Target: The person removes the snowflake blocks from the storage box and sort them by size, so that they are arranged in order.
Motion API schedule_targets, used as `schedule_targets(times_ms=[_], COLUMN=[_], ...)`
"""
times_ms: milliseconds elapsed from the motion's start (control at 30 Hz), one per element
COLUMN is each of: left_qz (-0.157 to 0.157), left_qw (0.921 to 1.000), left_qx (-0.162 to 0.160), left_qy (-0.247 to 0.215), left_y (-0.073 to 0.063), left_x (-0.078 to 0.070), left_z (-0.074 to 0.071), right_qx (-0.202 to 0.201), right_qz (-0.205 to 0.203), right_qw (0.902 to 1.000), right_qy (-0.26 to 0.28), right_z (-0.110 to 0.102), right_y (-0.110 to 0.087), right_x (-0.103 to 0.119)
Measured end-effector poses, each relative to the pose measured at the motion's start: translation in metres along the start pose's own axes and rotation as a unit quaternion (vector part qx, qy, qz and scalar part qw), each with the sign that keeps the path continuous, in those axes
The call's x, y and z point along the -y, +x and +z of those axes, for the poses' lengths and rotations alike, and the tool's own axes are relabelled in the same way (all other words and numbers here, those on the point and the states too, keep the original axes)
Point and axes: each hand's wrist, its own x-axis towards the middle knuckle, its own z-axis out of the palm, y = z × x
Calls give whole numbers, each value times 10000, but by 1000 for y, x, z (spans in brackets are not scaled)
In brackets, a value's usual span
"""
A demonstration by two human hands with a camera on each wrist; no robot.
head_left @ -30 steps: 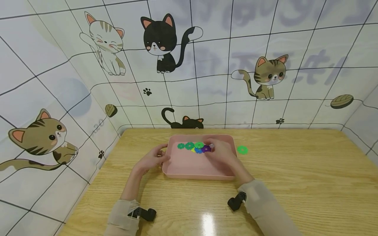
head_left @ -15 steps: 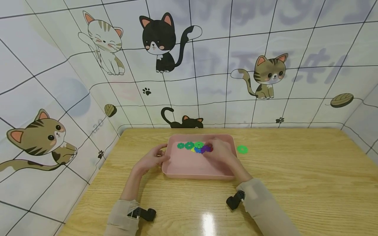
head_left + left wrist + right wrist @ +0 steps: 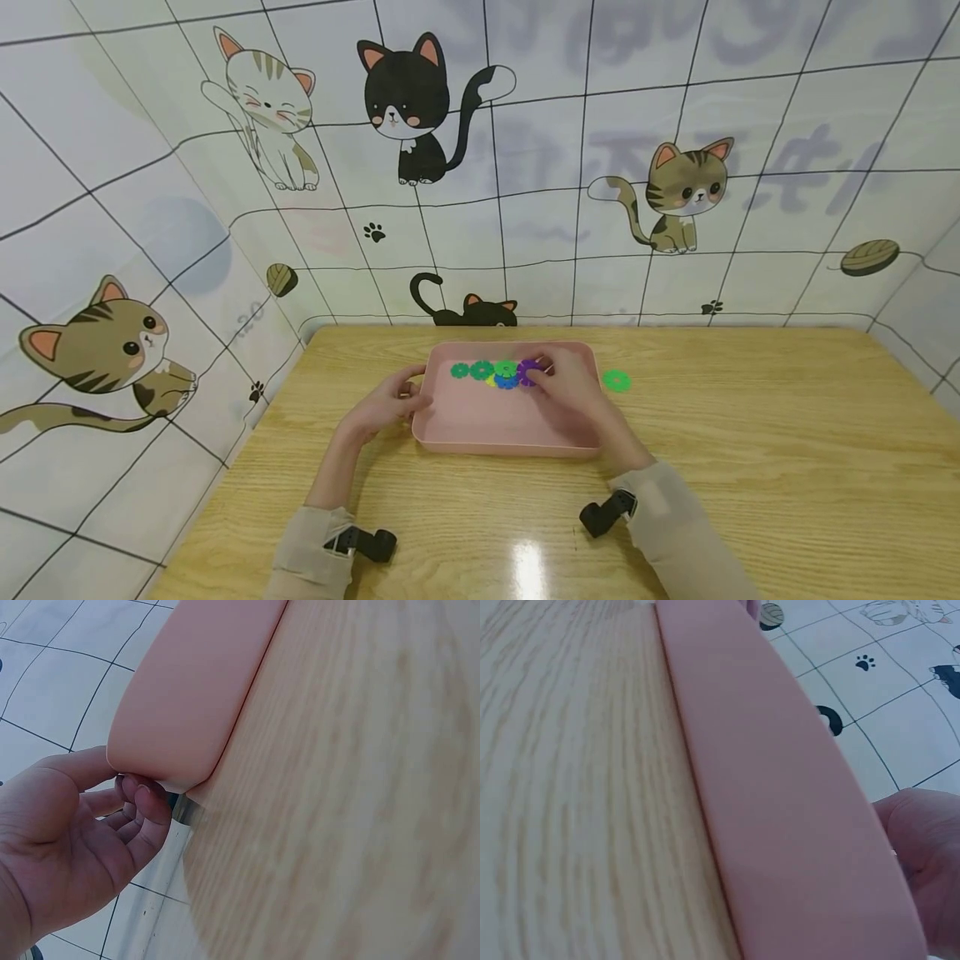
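Observation:
A shallow pink tray stands on the wooden table. My left hand grips its left end, thumb at the rim, the other fingers curled at the wall; the left wrist view shows this hand at the tray's corner. Over the tray's right half, my right hand pinches a purple snowflake disc between thumb and fingers. Left of it lie a blue disc, a light green disc, a partly covered yellow disc and two dark green discs. In the right wrist view the tray wall hides my right fingers.
A single bright green snowflake disc lies on the wooden table just right of the tray. Behind the table rises a white wall with cat drawings and a grid of lines.
The purple disc, earlier lying flatter beside the blue one, is now tipped up in my right fingers. That hand has shifted slightly right; my left hand keeps its place on the tray.

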Motion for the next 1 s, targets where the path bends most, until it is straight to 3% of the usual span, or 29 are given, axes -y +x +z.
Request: schedule_targets(times_ms=[100,400,567,833,1000], left_qz=[-4,14,52,54,82], left_qw=[10000,10000,10000,10000,9999], left_qx=[-6,-2,25,9,-4], left_qy=[-2,-42,-38,25,65], left_y=[0,0,1,0,0], left_x=[0,2,2,1,2], left_z=[0,0,-1,0,0], right_qx=[-36,-154,-225,-521,-702], right_qz=[-13,320,297,-28,-17], right_qw=[9994,9970,9938,9932,9925], right_qy=[355,685,1049,1039,998], right_z=[-6,-29,-42,-62,-76], right_y=[-3,-14,-19,-23,-25], right_x=[1,2,1,-8,-19])
